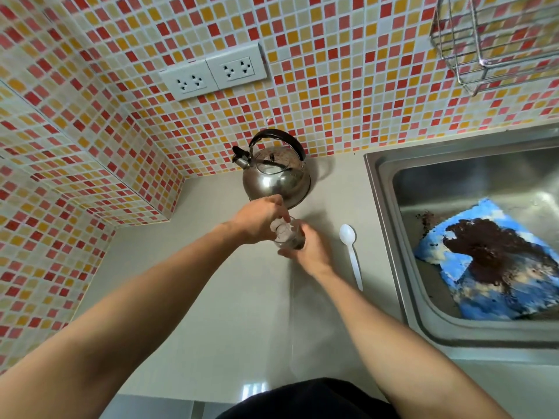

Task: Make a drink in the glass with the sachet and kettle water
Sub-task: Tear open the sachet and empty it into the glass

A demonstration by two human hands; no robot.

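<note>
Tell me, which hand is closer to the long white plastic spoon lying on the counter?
The right hand. It holds the small clear glass just left of the white plastic spoon, apart from it. The left hand is over the glass on its far side, farther from the spoon.

Pale grey countertop (236,313) carries steel kettle (276,173), glass (289,237), white plastic spoon (351,252).

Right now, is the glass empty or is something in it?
Not empty. The glass holds dark contents at the bottom, under something pale at its mouth by the left hand; the right hand steadies it.
</note>
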